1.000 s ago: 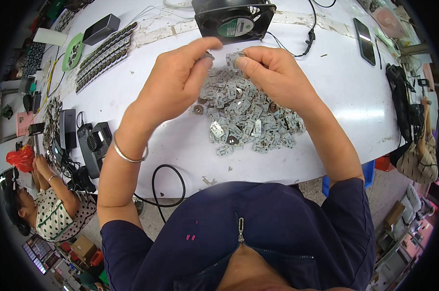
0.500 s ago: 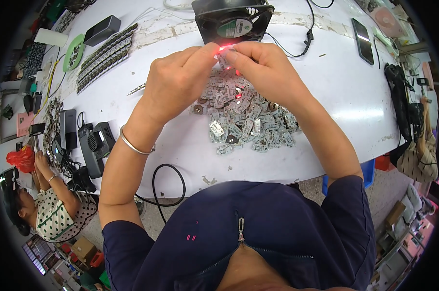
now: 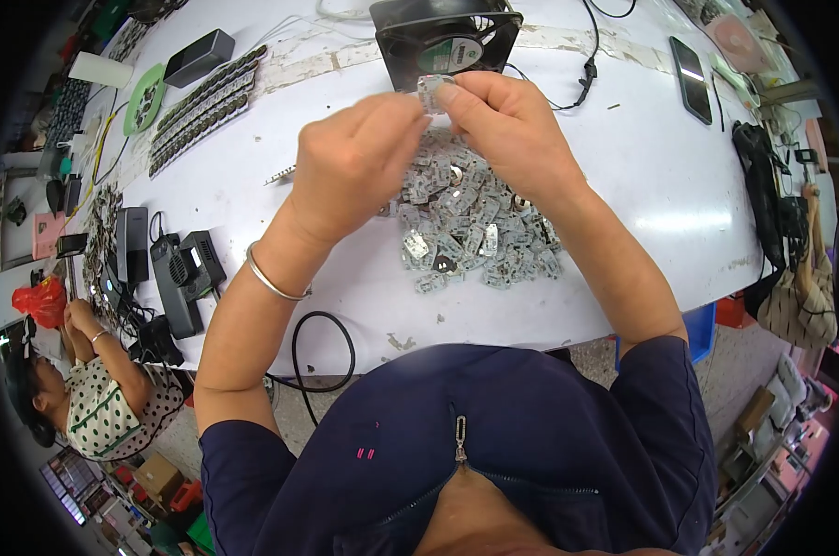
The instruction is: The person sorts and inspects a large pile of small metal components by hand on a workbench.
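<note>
both hands met above the pile (image 3: 470, 227) of small silver parts on the white table (image 3: 642, 176). the left hand (image 3: 354, 167) and right hand (image 3: 507, 130) each pinched one small part (image 3: 431, 90) between them, fingertips closed on it, held up at 12 o'clock from the pile, just in front of the black fan (image 3: 447, 37). a silver bangle (image 3: 271, 278) sat on the left wrist. a phone (image 3: 690, 65) lay at 2 o'clock. chargers (image 3: 174, 278) sat at 9 o'clock, strips (image 3: 201, 107) at 10. a seated person (image 3: 95, 398) was at 8 o'clock.

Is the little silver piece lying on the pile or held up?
Held up: both hands, left hand and right hand, pinch the small silver piece above the pile.
</note>
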The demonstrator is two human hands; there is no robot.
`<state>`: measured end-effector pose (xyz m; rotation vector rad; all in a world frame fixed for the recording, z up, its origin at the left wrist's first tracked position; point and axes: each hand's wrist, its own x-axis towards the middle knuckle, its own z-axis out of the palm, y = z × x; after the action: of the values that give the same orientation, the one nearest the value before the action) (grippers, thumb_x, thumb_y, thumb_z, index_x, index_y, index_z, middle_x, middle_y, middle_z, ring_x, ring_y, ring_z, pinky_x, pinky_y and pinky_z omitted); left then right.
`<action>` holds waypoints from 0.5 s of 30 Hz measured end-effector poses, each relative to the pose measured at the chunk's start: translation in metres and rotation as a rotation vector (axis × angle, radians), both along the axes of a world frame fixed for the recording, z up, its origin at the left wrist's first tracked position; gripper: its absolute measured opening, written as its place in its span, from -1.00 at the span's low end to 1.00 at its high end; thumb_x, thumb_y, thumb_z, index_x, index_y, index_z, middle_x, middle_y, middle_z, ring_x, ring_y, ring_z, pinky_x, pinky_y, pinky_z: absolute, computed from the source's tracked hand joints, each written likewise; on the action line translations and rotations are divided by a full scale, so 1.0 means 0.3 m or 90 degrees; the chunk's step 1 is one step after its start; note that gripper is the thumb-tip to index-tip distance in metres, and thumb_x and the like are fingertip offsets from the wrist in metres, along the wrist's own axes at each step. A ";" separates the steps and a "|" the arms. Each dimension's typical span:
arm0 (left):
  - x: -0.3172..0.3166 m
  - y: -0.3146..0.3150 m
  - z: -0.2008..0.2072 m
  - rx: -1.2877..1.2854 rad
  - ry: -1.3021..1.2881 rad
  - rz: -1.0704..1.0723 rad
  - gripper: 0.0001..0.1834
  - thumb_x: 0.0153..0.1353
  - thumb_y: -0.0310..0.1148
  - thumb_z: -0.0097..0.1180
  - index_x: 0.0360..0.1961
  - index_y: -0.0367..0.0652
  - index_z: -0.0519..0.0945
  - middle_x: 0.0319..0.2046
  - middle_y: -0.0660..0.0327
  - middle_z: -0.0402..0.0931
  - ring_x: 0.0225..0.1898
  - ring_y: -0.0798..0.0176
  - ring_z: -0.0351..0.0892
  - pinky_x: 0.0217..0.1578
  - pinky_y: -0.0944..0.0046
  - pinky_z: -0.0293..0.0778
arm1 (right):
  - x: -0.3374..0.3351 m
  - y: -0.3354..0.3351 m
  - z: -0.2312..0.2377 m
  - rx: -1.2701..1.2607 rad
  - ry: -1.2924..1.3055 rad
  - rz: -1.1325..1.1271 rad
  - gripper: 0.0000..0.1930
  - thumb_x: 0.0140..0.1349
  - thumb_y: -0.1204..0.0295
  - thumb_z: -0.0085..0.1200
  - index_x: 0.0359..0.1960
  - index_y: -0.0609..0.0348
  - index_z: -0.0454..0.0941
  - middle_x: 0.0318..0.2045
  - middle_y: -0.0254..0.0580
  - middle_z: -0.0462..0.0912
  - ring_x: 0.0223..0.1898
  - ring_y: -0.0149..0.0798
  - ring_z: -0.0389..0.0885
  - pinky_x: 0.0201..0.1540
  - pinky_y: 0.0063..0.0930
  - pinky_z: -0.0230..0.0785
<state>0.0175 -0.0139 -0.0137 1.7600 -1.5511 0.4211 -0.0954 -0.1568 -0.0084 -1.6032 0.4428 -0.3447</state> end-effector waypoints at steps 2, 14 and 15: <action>-0.025 -0.007 -0.005 0.017 -0.034 -0.073 -0.78 0.02 -0.50 0.33 -0.28 -0.19 0.58 -0.42 0.15 0.63 -0.50 0.16 0.63 -0.51 0.29 0.55 | -0.016 -0.011 -0.005 -0.005 0.001 0.004 -0.65 0.31 0.28 0.05 -0.57 0.28 0.49 -0.70 -0.47 0.36 -0.60 -0.58 0.24 -0.57 -0.52 0.14; -0.064 -0.033 0.009 -0.060 -0.003 -0.003 -0.71 -0.02 -0.45 0.40 -0.25 -0.22 0.60 -0.43 0.14 0.62 -0.52 0.18 0.62 -0.56 0.32 0.51 | -0.082 -0.006 -0.020 0.049 -0.032 0.003 -0.76 0.36 0.31 0.07 -0.33 0.25 0.62 -0.59 -0.60 0.42 -0.59 -0.72 0.23 -0.59 -0.75 0.03; -0.069 -0.030 0.006 -0.045 -0.002 0.001 -0.72 -0.02 -0.45 0.40 -0.26 -0.22 0.60 -0.44 0.14 0.62 -0.52 0.18 0.62 -0.56 0.32 0.51 | -0.086 -0.004 -0.020 0.049 -0.033 0.002 -0.76 0.36 0.31 0.07 -0.33 0.25 0.62 -0.59 -0.60 0.42 -0.59 -0.72 0.23 -0.59 -0.75 0.03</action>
<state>-0.0031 -0.0230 -0.0119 1.7071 -1.5186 0.4734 -0.1212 -0.1580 -0.0143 -1.5163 0.4095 -0.3614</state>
